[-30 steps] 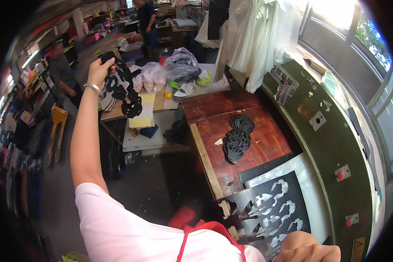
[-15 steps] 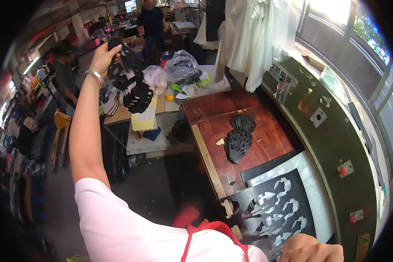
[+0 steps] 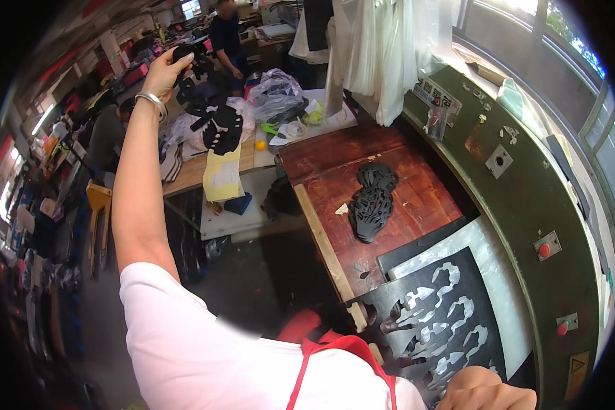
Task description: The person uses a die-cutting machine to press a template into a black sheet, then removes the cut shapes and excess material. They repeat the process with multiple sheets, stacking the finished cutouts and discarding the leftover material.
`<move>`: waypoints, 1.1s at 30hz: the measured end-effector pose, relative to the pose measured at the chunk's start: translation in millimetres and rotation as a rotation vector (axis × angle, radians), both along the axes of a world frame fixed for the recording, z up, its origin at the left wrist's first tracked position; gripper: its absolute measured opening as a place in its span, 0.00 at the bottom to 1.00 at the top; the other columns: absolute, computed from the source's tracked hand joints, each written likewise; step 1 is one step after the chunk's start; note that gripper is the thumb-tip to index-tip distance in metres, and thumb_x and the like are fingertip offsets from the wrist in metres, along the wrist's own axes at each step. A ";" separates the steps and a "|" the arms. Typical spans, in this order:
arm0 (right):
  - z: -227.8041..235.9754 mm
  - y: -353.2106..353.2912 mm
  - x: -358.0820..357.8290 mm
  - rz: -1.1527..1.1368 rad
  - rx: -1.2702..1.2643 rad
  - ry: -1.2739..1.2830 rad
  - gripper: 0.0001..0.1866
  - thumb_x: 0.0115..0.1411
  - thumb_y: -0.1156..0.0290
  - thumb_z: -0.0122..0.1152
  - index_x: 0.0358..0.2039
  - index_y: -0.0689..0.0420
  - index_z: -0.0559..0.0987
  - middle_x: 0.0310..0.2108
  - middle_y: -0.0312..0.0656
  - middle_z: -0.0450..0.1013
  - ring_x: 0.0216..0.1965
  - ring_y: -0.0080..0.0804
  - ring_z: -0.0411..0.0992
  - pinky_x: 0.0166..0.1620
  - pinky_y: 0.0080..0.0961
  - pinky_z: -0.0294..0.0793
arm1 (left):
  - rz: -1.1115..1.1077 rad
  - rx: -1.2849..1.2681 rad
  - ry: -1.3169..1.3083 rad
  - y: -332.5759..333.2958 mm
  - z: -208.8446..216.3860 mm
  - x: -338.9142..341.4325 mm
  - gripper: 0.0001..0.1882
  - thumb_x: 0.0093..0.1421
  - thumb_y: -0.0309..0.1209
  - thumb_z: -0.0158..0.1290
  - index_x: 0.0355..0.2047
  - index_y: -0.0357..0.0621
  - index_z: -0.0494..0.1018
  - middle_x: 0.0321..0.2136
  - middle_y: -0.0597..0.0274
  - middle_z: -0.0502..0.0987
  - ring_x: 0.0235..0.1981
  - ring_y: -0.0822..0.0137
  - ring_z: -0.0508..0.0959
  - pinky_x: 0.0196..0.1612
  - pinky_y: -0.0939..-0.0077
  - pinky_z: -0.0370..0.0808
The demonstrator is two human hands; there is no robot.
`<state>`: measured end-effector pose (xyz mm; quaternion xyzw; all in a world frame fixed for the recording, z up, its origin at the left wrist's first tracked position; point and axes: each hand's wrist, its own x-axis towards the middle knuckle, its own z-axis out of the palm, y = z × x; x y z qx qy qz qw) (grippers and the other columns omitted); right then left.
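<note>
My left arm stretches out to the far left. My left hand (image 3: 161, 74) is closed on black cut-out pieces (image 3: 223, 130), which dangle in front of the far table and have rows of slots. At the lower right edge, my right hand (image 3: 486, 391) shows as curled knuckles; what its fingers hold, if anything, is hidden. Beside it lies a black sheet (image 3: 482, 287) with several shaped holes. A heap of dark cut-out pieces (image 3: 372, 208) rests on the red-brown wooden board (image 3: 314, 160).
A green machine body (image 3: 506, 225) with red buttons curves along the right. White plastic sheets (image 3: 386, 61) hang at the back. The far table holds clear bags (image 3: 277, 96), a yellow paper (image 3: 222, 174) and an orange round thing (image 3: 260, 145). Another person (image 3: 227, 37) stands beyond.
My left hand has risen slightly, and the hanging black pieces have swung up and a little to the right. The view has shifted a little. My right hand stays nearly still.
</note>
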<state>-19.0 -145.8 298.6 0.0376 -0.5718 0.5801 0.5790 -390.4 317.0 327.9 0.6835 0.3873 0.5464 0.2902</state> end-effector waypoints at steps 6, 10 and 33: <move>-0.4 2.2 4.7 -0.028 -0.028 -0.018 0.04 0.58 0.81 0.56 0.32 0.70 0.74 0.16 0.43 0.70 0.09 0.27 0.61 0.12 0.22 0.52 | 0.107 0.033 0.003 16.3 -10.1 5.1 0.11 0.56 0.32 0.63 0.38 0.44 0.79 0.29 0.73 0.78 0.30 0.81 0.72 0.35 0.85 0.68; -4.0 9.4 4.2 -0.010 -0.026 0.005 0.05 0.59 0.81 0.56 0.32 0.71 0.74 0.16 0.43 0.70 0.09 0.27 0.61 0.12 0.23 0.51 | 0.042 -0.004 -0.091 21.3 -13.0 9.0 0.11 0.56 0.32 0.63 0.37 0.43 0.79 0.31 0.71 0.79 0.30 0.80 0.74 0.36 0.85 0.68; -59.5 -21.7 24.0 -0.805 -0.644 -0.121 0.17 0.56 0.64 0.66 0.31 0.64 0.71 0.12 0.30 0.59 0.11 0.18 0.53 0.16 0.19 0.49 | 0.004 -0.015 -0.162 1.6 -35.4 42.7 0.10 0.57 0.26 0.60 0.39 0.40 0.77 0.30 0.66 0.80 0.27 0.78 0.77 0.29 0.86 0.73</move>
